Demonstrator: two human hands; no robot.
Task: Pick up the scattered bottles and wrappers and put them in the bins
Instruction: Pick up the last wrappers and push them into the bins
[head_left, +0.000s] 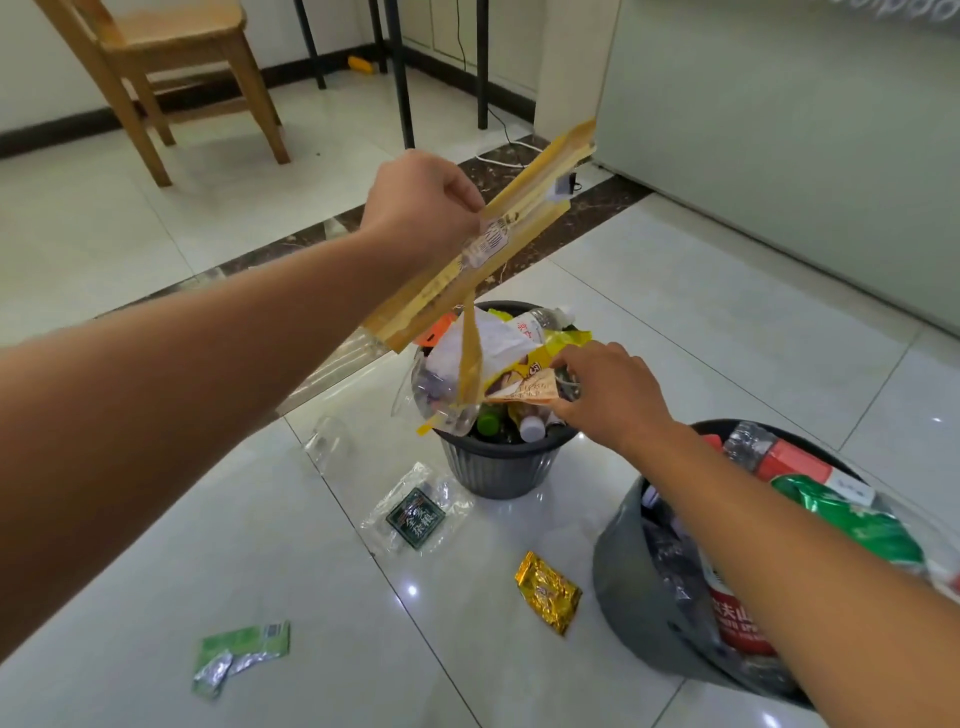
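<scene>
Yellow-tan wrapper (498, 244), dark grey ribbed bin (501, 462), gold packet (548, 592).

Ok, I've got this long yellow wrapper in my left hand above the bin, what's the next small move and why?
Probably lower the left hand and release the long yellow wrapper into the dark ribbed bin. It already hangs over that bin, and the right hand is pressing the heaped wrappers down there. The bin looks overfull, so it may slide off.

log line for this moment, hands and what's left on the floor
left hand: holds long yellow wrapper above dark bin | right hand: on bin's trash | floor: gold wrapper, green wrapper, clear packet
</scene>
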